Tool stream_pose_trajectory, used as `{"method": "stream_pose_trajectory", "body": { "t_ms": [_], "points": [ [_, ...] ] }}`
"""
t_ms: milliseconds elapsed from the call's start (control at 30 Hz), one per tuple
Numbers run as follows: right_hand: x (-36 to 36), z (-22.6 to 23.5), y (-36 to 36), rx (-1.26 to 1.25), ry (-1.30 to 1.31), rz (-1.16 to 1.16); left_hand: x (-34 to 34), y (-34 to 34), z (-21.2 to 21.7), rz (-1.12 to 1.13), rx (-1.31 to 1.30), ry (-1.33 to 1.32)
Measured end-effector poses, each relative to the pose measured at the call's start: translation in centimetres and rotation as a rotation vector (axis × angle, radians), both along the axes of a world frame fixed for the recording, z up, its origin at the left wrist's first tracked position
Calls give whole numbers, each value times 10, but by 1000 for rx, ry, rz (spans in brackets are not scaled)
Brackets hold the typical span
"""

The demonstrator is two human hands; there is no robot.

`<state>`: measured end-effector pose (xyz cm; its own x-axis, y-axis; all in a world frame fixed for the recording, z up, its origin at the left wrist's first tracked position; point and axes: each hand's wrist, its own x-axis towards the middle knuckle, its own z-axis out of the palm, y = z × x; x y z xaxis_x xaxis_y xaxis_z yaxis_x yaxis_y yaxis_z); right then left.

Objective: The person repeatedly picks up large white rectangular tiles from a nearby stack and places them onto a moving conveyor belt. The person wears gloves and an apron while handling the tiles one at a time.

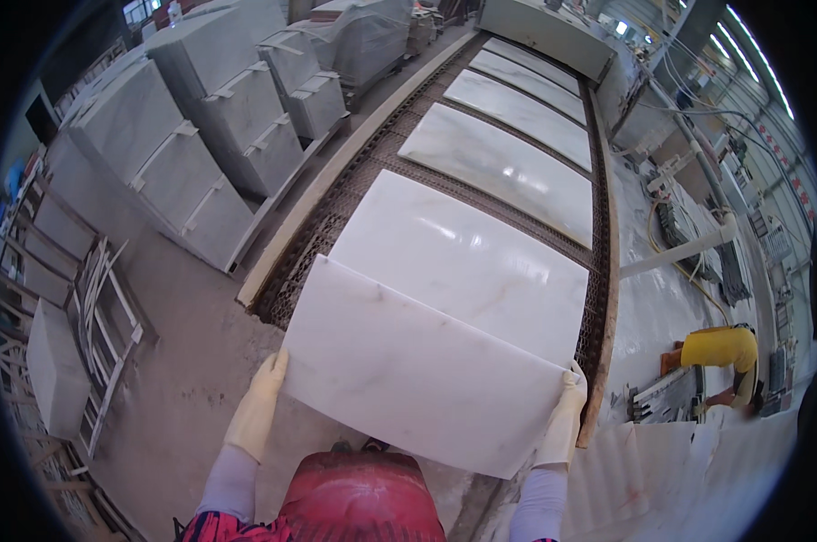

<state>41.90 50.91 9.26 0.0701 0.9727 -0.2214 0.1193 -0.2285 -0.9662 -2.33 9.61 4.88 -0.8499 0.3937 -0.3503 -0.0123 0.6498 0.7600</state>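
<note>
A white marble slab (408, 370) is held in front of me by its two short sides. My left hand (268, 379), in a cream rubber glove, is closed on its left edge; my right hand (568, 402), gloved alike, grips the right edge. Its far edge overlaps the near part of another polished white slab (467, 253), which lies flat on the conveyor (323, 239). Whether the two slabs touch cannot be made out. The fingers under the held slab are hidden. A red apron (363, 497) covers my front.
Several more slabs (508, 167) lie in a row along the conveyor toward a machine housing (549, 36). Stacked stone slabs (164, 163) stand at the left, near a metal rack (110, 334). At the right, a person in yellow (720, 348) bends over near dark stone strips.
</note>
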Motion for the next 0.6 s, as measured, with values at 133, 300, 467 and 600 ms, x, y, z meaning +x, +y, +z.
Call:
{"method": "stream_pose_trajectory", "body": {
  "t_ms": [133, 300, 467, 600],
  "points": [
    [16, 6, -14, 78, 293, -197, -14, 4, -12, -51, 47, -253],
    [70, 5, -85, 46, -331, -163, -21, 0, -21, -33, -62, -282],
    [68, -19, -130, -325, -558, -56, -17, 9, -17, -2, -153, -185],
    [83, -90, -128, -304, -106, -98, -12, 15, -11, 7, -184, -118]
  ]
}}
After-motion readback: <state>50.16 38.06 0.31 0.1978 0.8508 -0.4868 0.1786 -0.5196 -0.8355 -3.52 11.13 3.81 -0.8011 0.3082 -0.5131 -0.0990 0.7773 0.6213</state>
